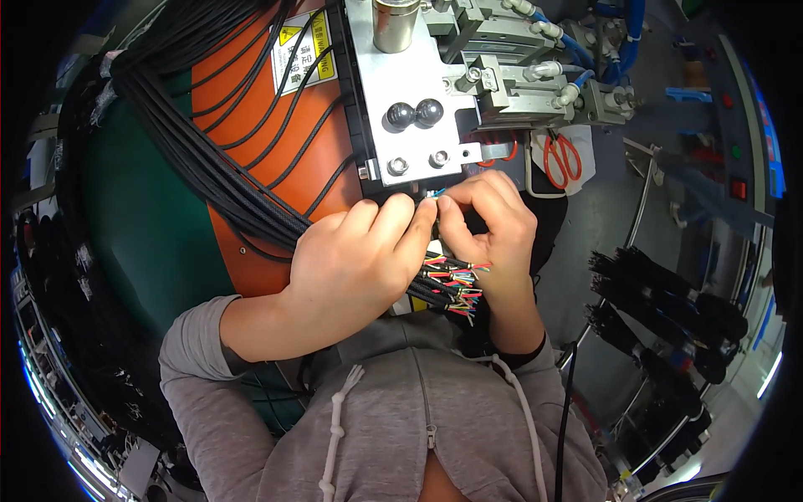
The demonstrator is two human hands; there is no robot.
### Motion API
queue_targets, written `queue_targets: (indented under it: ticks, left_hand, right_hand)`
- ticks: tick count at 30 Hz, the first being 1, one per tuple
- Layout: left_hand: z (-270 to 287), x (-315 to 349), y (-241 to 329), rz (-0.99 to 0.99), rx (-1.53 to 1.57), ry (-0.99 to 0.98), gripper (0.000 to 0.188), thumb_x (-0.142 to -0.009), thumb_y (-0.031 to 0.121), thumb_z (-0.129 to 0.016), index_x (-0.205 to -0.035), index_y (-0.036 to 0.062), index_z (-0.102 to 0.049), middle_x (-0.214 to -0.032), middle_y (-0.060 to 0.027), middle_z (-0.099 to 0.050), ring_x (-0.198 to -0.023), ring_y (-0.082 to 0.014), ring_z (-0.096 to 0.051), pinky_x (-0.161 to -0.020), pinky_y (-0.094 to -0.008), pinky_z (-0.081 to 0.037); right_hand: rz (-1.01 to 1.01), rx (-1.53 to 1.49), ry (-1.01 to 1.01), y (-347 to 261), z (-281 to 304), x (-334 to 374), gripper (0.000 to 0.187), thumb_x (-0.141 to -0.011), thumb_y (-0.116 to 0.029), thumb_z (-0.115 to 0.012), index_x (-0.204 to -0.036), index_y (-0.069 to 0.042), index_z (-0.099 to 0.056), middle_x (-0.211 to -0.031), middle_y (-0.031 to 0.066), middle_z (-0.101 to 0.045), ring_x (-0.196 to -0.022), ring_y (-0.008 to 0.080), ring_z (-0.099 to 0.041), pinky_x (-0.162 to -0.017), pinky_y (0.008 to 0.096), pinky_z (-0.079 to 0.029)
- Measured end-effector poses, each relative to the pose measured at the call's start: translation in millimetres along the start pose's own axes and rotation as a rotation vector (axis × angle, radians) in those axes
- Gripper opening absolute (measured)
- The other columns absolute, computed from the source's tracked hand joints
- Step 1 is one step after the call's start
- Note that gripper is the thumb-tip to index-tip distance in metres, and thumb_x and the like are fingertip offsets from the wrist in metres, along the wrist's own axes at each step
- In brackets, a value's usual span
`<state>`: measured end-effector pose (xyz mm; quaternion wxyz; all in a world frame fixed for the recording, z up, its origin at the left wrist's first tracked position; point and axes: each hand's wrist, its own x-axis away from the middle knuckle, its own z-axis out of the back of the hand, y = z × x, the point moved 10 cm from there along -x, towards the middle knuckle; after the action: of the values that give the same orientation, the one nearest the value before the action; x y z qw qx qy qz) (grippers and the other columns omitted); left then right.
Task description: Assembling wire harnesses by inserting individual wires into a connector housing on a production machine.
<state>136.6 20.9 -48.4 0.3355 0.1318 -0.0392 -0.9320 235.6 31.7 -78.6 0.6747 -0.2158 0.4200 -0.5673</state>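
Right fingers (452, 219) (a narrow pinch) on blue wire (439, 192)

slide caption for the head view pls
Left hand and right hand close together at a metal fixture, near black cables and coloured wire ends.

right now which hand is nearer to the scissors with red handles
Right. The right hand is just below and left of the scissors in the picture, not touching them; the left hand is farther left, beyond the right hand.
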Motion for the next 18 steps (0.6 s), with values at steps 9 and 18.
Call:
queue_targets:
  ticks: [9,18]
  left_hand:
    - [5,-3,-7,-0.067,0.063,0.145,0.037,-0.065,0.008,-0.063,-0.102,0.004,-0.066,-0.075,-0.0028,-0.051,-0.06,-0.0142,-0.052,-0.051,-0.0278,-0.04]
    - [19,0,-3,0.02,-0.036,0.094,0.024,-0.069,0.008,-0.064,-0.093,0.0033,-0.065,-0.077,-0.0018,-0.054,-0.062,-0.0116,-0.055,-0.055,-0.026,-0.044]
  right_hand:
    - [-0.582,-0.627,-0.005,69,-32,23,0.007,-0.08,-0.003,-0.063,-0.077,-0.001,-0.057,-0.068,0.0027,-0.053,-0.062,0.0098,-0.047,-0.056,0.0246,-0.039]
    - [-0.374,-0.524,0.127,51,-8,16,0.006,-0.081,-0.001,-0.065,-0.083,0.0,-0.06,-0.072,-0.0014,-0.056,-0.069,0.0055,-0.051,-0.062,0.0209,-0.042]
